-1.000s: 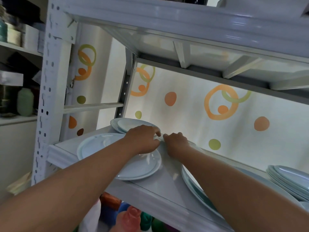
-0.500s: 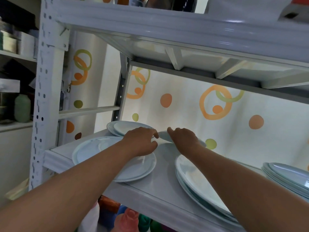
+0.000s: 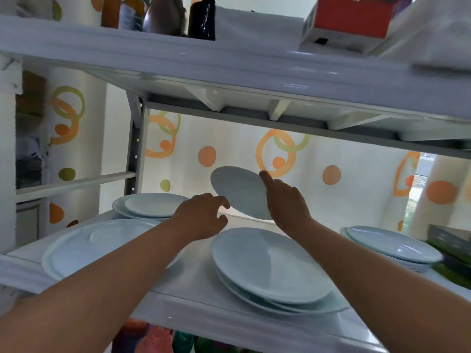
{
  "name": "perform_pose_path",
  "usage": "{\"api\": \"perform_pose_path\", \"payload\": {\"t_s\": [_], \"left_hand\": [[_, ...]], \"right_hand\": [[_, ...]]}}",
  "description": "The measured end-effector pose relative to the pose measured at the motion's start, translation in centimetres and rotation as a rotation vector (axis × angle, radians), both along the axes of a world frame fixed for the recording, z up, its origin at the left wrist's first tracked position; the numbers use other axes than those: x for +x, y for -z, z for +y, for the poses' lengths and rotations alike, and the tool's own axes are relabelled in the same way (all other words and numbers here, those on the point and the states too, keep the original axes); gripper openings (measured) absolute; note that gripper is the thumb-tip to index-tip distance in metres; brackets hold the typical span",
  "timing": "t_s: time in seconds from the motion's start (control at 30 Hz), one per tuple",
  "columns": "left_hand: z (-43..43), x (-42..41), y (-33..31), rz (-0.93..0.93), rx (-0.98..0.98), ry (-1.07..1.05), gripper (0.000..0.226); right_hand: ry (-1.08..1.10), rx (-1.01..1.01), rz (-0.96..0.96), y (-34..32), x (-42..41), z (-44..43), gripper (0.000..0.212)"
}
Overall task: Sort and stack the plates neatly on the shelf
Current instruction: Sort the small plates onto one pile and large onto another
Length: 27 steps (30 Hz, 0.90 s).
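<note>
- Now small plate (image 3: 239,189) is gripped tilted at 3 o'clock rim by right hand (image 3: 285,202), likely for size-sorting.
- Left hand (image 3: 201,217) is curled at 7 o'clock rim; grip cannot be told.

free: bare shelf strip (image 3: 201,271) between front-left plates (image 3: 76,250) and centre stack (image 3: 267,266) | blocked: right stack (image 3: 392,243), back-left stack (image 3: 150,205) | mid-air: lifted plate (image 3: 237,189) | overhead: upper shelf (image 3: 229,62)

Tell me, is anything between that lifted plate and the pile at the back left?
Only the left hand, beside the lower edge of the small plate, on the side facing the back-left stack. The right hand holds it tilted above the shelf; nothing else visible lies on that path.
</note>
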<state>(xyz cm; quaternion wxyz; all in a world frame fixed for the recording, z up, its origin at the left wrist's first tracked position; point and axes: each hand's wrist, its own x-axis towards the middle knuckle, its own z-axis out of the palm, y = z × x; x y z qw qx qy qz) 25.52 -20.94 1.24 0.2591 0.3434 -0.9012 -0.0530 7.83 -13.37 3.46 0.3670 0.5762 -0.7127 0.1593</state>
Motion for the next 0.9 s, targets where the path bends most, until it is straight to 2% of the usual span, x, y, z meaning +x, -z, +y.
{"api": "perform_pose_path", "payload": {"t_s": [0.13,0.23,0.43,0.53,0.63,0.7,0.77,0.9], "left_hand": [[2.4,-2.9,-0.6,0.002,-0.038,0.08,0.042],[4.3,-5.2,-1.1,-0.016,-0.093,0.143,0.047],[7.4,-9.5,-1.3,-0.092,-0.197,0.193,0.051],[8.6,-11.3,-1.3,-0.126,-0.195,0.223,0.052],[9.7,-13.1,-1.5,-0.141,-0.233,0.228,0.057],[10.4,-14.2,-1.6,-0.155,-0.235,0.228,0.062],[11.1,-15.2,-1.7,-0.17,-0.234,0.246,0.064],[11.8,-16.9,-1.1,-0.209,-0.233,0.285,0.062]], "right_hand": [[-0.07,-0.126,-0.368,-0.8,-1.3,3.4,0.04],[-0.122,-0.295,-0.684,-1.1,-2.3,5.4,0.03],[-0.165,-0.551,-1.108,-2.1,-5.6,8.2,0.03],[-0.227,-0.695,-1.433,-1.8,-7.2,9.7,0.022],[-0.285,-0.77,-1.674,-1.4,-9.2,10.8,0.029],[-0.32,-0.791,-1.785,-1.1,-10.2,11.7,0.046],[-0.324,-0.835,-1.85,-0.4,-11.9,12.3,0.056],[-0.265,-1.004,-1.97,0.5,-14.8,13.6,0.06]]}}
